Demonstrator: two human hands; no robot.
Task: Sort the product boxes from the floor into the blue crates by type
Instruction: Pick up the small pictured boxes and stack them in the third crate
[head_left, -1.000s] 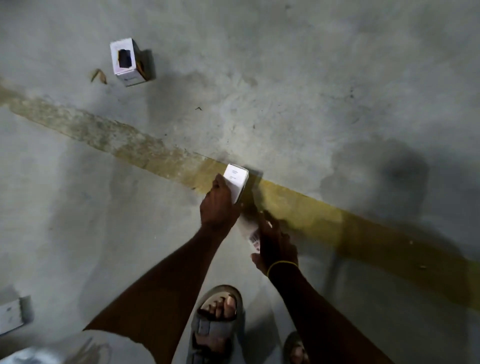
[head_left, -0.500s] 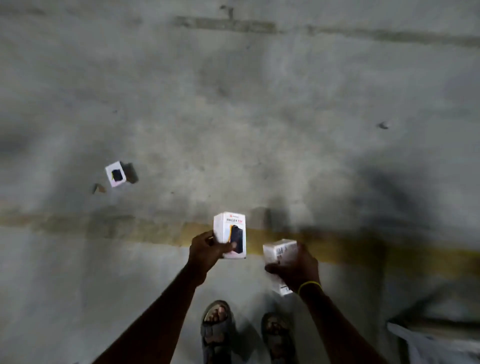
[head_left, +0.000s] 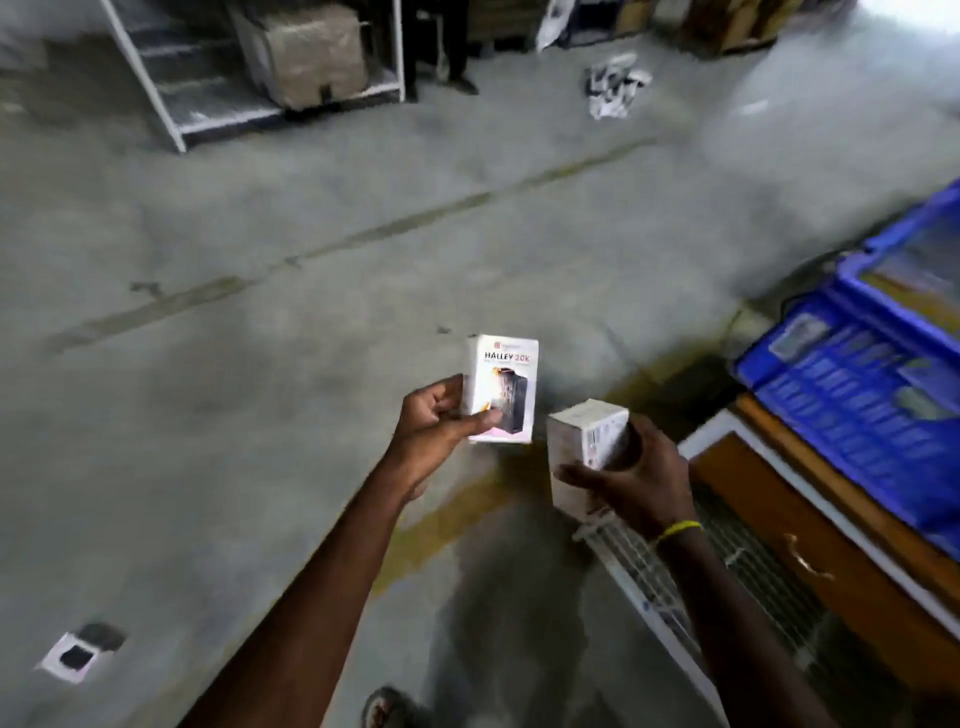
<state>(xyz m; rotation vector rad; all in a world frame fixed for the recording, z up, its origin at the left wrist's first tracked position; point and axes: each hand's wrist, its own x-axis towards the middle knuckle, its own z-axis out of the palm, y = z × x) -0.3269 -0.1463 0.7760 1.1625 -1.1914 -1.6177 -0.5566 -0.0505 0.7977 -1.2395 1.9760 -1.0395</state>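
Since half a second ago both boxes have come up from above the yellow floor line, and blue plastic crates now show at right. Left grip pinches an upright white cardboard box printed "HALLEY 20K". Right grip clasps a tilted plain white cardboard box just beside it, above the grey concrete floor. A third white box with a dark panel lies on the floor, lower left.
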